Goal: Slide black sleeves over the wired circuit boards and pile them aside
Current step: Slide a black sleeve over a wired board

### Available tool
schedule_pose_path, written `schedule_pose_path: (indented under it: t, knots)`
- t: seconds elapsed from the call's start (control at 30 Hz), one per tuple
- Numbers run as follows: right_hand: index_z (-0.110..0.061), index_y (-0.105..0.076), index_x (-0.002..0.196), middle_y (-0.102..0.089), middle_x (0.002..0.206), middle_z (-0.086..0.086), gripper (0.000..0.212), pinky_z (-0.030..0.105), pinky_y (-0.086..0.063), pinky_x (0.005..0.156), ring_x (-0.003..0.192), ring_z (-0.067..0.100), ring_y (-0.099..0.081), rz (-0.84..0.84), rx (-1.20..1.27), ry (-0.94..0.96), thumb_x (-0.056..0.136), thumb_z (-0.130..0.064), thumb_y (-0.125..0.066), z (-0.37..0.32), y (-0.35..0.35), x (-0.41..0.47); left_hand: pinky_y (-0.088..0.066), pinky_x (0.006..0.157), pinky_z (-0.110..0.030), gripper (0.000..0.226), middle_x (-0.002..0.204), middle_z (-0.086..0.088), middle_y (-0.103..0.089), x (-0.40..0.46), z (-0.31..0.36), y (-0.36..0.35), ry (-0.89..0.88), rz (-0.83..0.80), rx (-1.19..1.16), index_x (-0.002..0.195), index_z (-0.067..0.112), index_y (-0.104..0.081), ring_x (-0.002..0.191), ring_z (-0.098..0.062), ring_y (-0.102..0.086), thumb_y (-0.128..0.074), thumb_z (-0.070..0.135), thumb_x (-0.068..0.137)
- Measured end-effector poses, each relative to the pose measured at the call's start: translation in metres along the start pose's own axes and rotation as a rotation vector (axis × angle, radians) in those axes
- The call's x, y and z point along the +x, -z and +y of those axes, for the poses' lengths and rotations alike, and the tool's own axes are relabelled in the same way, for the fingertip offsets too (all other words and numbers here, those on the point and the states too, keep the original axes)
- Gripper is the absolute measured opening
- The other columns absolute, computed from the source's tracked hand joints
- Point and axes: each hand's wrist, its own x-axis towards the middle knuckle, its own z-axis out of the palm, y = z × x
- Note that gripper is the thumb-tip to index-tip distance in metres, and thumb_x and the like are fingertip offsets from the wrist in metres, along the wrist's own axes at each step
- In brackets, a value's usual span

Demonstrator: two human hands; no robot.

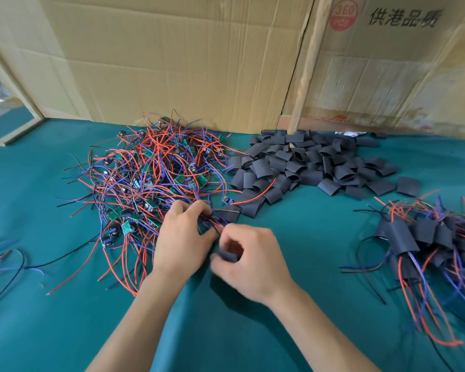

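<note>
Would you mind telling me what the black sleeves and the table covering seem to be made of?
Black sleeves: probably thin matte plastic tubing; they lie flattened and slightly curled, without shine. Table covering: teal, apparently felt-like cloth, with a dull, even surface and no glare.

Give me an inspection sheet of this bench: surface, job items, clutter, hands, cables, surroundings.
Surface: teal cloth.
Job's things: tangled heap of wired boards at left; loose black sleeves behind centre; sleeved pile at right.
Clutter: stray wires at left edge.
Grippers: left hand pinches a wire bundle; right hand grips a black sleeve, blurred.
Cables: red, blue and black leads spread across the cloth.
Surroundings: cardboard wall; wooden post.
</note>
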Motion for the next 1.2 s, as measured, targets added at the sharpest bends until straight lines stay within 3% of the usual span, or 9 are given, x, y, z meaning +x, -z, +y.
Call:
schedule_pose_path:
  t: [0.13, 0.3, 0.43, 0.63, 0.83, 0.97, 1.07, 1.13, 1.2]
  knots:
    - [-0.024, -0.048, 0.070, -0.049, 0.073, -0.007, 0.026, 0.036, -0.039, 0.062, 0.078, 0.020, -0.045, -0.070, -0.163, 0.142, 0.072, -0.023, -0.074, -0.005, -0.014, -0.003, -0.050, 0.083, -0.030, 0.025, 0.090, 0.004, -0.065, 0.004, -0.005, 0.012, 0.021, -0.017, -0.108, 0.098, 0.025, -0.074, 0.083, -0.014, -0.064, -0.081, 0.015, 0.077]
    - [-0.020, -0.050, 0.070, -0.050, 0.075, -0.002, 0.026, 0.038, -0.041, 0.060, 0.078, 0.027, -0.049, 0.093, -0.285, 0.023, 0.071, -0.015, -0.075, 0.010, 0.000, 0.005, -0.050, 0.078, -0.015, 0.028, 0.087, 0.014, -0.073, 0.005, -0.010, 0.025, 0.116, -0.005, -0.213, 0.100, 0.024, -0.074, 0.076, 0.006, -0.066, -0.077, 0.006, 0.079]
    - [-0.021, -0.050, 0.068, -0.050, 0.075, -0.004, 0.026, 0.039, -0.043, 0.059, 0.073, 0.024, -0.049, 0.191, -0.244, -0.168, 0.077, -0.018, -0.075, 0.022, 0.011, 0.010, -0.053, 0.076, -0.023, 0.007, 0.085, 0.009, -0.076, 0.004, -0.013, 0.034, 0.200, 0.042, -0.407, 0.095, 0.021, -0.075, 0.076, -0.004, -0.070, -0.077, 0.020, 0.088]
    - [-0.019, -0.051, 0.065, -0.058, 0.061, -0.009, 0.032, 0.021, -0.036, 0.052, 0.056, 0.013, -0.047, 0.348, -0.039, -0.358, 0.079, -0.027, -0.078, 0.027, 0.015, 0.013, -0.055, 0.058, -0.017, 0.027, 0.078, -0.006, -0.072, 0.003, -0.003, 0.055, 0.260, 0.235, -0.783, 0.089, 0.011, -0.069, 0.065, -0.009, -0.070, -0.058, -0.013, 0.091]
    - [-0.016, -0.064, 0.078, -0.072, 0.067, 0.002, 0.016, 0.006, -0.034, 0.045, 0.044, 0.000, -0.051, 0.189, 0.621, -0.360, 0.090, -0.011, -0.074, 0.015, 0.027, 0.018, -0.052, 0.063, -0.020, 0.040, 0.090, 0.009, -0.068, -0.028, 0.029, 0.041, 0.014, 0.296, -0.548, 0.097, 0.029, -0.065, 0.073, -0.013, -0.071, -0.066, -0.009, 0.085]
    - [-0.013, -0.071, 0.080, -0.059, 0.057, 0.000, 0.018, 0.008, -0.031, 0.045, 0.043, 0.001, -0.042, 0.057, 0.574, -0.362, 0.097, -0.016, -0.064, 0.015, 0.031, 0.019, -0.051, 0.069, -0.029, 0.040, 0.093, 0.010, -0.061, -0.060, 0.045, 0.011, -0.251, 0.311, -0.320, 0.101, 0.030, -0.061, 0.080, -0.009, -0.062, -0.064, -0.006, 0.085]
    - [-0.013, -0.076, 0.080, -0.049, 0.056, -0.004, 0.031, 0.014, -0.029, 0.047, 0.048, 0.005, -0.039, -0.109, 0.605, -0.357, 0.096, -0.038, -0.064, 0.013, 0.032, 0.018, -0.050, 0.072, -0.027, 0.030, 0.099, 0.007, -0.058, -0.080, 0.049, -0.007, -0.420, 0.270, -0.245, 0.106, 0.024, -0.060, 0.083, -0.014, -0.059, -0.055, 0.002, 0.086]
    - [-0.015, -0.078, 0.082, -0.051, 0.057, -0.006, 0.040, 0.020, -0.032, 0.050, 0.052, 0.008, -0.043, -0.237, 0.611, -0.372, 0.088, -0.052, -0.065, 0.012, 0.033, 0.017, -0.053, 0.070, -0.032, 0.028, 0.101, 0.001, -0.062, -0.090, 0.050, -0.016, -0.552, 0.239, -0.215, 0.107, 0.021, -0.060, 0.082, -0.022, -0.063, -0.050, 0.004, 0.087]
    - [-0.016, -0.078, 0.086, -0.056, 0.060, -0.007, 0.034, 0.023, -0.039, 0.057, 0.057, 0.007, -0.048, -0.336, 0.545, -0.343, 0.085, -0.050, -0.072, 0.012, 0.034, 0.016, -0.051, 0.062, -0.037, 0.021, 0.096, -0.005, -0.065, -0.095, 0.051, -0.020, -0.664, 0.210, -0.165, 0.102, 0.015, -0.062, 0.072, -0.028, -0.059, -0.047, 0.005, 0.091]
